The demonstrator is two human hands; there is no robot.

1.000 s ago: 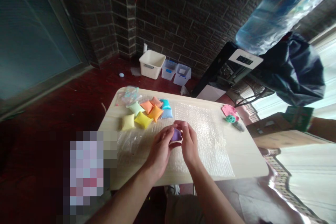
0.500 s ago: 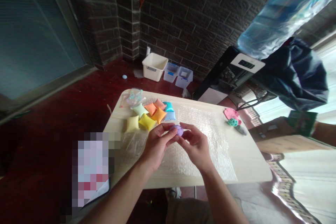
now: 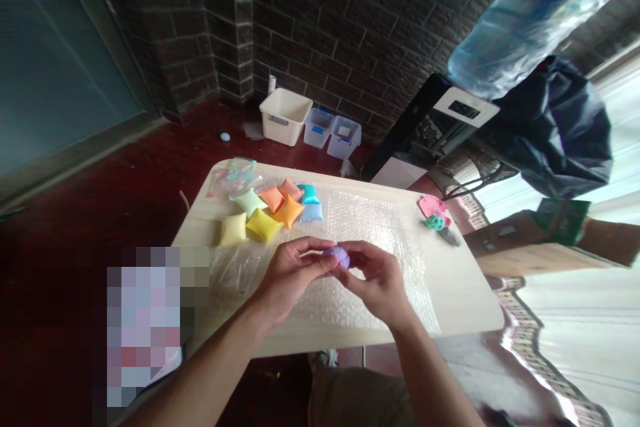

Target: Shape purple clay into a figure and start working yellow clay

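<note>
A small lump of purple modelling clay (image 3: 339, 256) is pinched between both hands above the table. My left hand (image 3: 295, 275) presses it from the left with thumb and fingers. From the right, the fingertips and thumb of my right hand (image 3: 376, 280) close on the same lump. Beneath them lies a sheet of bubble wrap (image 3: 370, 233). Beyond my left hand sit several soft coloured packets, among them a yellow packet (image 3: 263, 225), an orange packet (image 3: 290, 212) and a light blue packet (image 3: 312, 212).
On the right of the table (image 3: 465, 293) lie a pink piece (image 3: 433, 207), a green piece (image 3: 434, 222) and a grey piece (image 3: 449, 236). Clear plastic packaging (image 3: 237, 175) is at the far left corner. A white basket (image 3: 285, 117) and two clear bins stand on the floor behind.
The view has shifted a little, so the table and its contents sit further left and higher. Both hands still hold the purple clay, with the fingers slightly rearranged around it.
</note>
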